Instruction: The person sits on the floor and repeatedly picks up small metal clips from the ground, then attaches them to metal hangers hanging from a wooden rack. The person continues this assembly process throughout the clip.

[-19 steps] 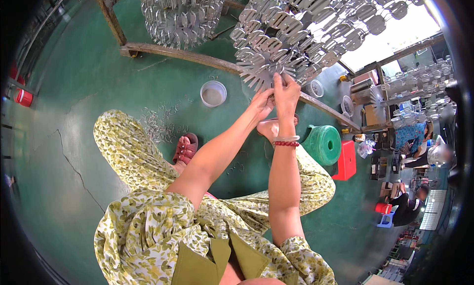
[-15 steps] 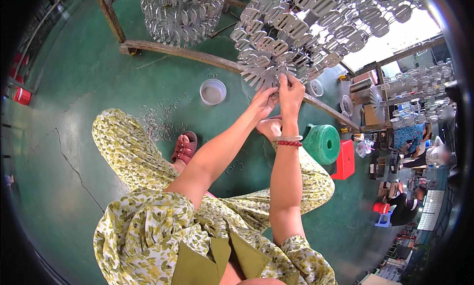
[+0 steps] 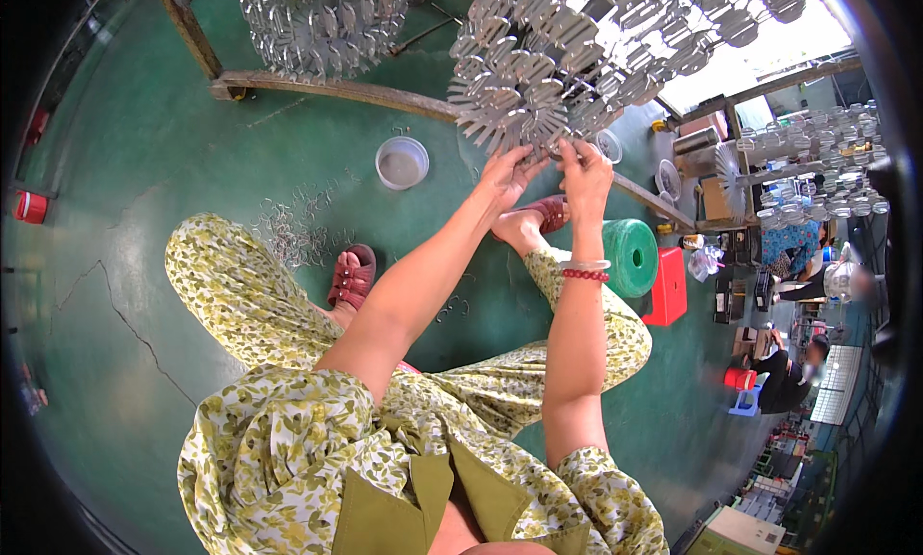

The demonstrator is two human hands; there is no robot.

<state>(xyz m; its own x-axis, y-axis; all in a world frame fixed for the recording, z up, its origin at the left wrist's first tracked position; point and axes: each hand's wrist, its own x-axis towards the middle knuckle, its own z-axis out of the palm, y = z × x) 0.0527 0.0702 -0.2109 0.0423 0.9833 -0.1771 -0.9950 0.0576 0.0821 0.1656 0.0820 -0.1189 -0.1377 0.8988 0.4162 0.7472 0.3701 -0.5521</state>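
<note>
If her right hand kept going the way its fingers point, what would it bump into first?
Most likely the hanging cluster of shiny metal pieces: the right hand already reaches its lower edge, fingers pointing up into it. Depth is hard to judge.

Far right, beyond the red stool: a brown cardboard box (image 3: 705, 125) beside the metal racks, rectangular, plain-sided. Lower right corner: a pale, flat-topped carton (image 3: 745, 533) with a green side, edges bent by the lens. Possibly more stacked cartons (image 3: 769, 502) just above it, too small to tell.
</note>
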